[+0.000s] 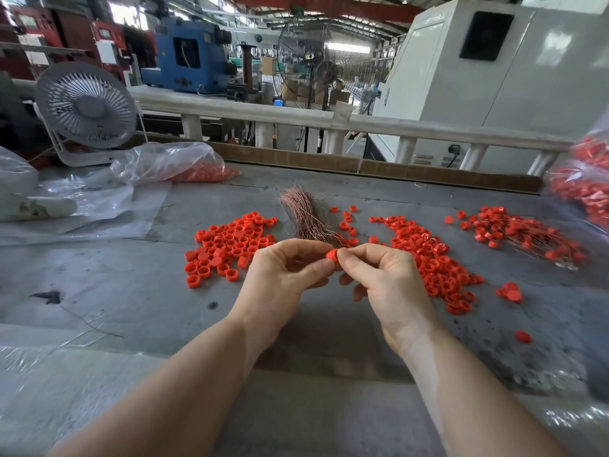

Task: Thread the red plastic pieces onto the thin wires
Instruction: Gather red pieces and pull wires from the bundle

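Both hands, left hand (283,275) and right hand (385,278), pinch one small round red plastic piece (332,254) just in front of the copper-coloured thin wire bundle (304,214) on the grey table (131,291).

The red piece (332,254) is mostly hidden by the fingertips pinching it; any wire in it is too thin to see; the bag of red pieces (585,186) on the right is blurry and cut off by the edge.
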Motion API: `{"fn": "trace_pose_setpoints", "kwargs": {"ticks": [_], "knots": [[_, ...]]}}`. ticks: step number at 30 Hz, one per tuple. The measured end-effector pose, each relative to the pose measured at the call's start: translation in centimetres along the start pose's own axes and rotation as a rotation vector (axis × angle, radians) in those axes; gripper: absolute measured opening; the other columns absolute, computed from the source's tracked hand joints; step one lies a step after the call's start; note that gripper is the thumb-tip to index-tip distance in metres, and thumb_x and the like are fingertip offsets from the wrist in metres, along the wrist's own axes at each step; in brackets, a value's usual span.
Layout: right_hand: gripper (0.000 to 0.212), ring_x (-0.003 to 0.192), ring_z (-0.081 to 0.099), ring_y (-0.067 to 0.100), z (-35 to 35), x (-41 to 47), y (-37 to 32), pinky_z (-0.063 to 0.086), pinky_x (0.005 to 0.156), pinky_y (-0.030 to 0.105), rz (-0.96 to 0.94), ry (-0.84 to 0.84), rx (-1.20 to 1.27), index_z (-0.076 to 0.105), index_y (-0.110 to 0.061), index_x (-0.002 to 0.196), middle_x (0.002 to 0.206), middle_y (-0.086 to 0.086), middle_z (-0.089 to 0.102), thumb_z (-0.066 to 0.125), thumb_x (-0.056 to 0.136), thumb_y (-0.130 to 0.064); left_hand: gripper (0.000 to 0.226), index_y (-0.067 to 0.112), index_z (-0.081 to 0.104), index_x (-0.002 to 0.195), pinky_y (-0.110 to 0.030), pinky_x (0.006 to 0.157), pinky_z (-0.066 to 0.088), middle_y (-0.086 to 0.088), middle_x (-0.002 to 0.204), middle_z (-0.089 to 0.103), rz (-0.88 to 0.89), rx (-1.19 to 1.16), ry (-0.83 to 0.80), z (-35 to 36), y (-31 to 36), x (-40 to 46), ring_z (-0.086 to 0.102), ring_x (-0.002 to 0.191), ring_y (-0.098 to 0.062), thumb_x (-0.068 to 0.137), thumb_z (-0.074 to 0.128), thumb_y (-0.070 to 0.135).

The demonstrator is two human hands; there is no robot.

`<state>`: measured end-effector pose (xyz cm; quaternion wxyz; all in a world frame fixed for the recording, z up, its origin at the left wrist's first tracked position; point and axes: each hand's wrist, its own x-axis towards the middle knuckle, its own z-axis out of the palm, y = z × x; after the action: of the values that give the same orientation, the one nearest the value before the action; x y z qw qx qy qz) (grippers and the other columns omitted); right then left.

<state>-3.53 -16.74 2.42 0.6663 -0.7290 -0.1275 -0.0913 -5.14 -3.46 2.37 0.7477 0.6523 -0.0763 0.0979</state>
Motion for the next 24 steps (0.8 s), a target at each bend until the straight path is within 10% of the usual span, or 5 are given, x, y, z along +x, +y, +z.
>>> {"fn": "trace_pose_setpoints", "kwargs": {"ticks": [24], "knots": [[0.021,0.062,0.061,-0.003,0.03,-0.22,-0.33,0.046,0.056,0.012,-0.349,0.016,-0.185,0.068,-0.023,0.081,0.066,-0.023,0.065,0.067,0.081,-0.001,0.016,0.011,0.071,0.077,-0.021,0.051,0.051,-0.001,0.071,0.066,-0.207,-0.226,-0.072,-0.28,-0.09,0.13,0.060,0.056,-0.008,0.068,0.064,0.023]]}}
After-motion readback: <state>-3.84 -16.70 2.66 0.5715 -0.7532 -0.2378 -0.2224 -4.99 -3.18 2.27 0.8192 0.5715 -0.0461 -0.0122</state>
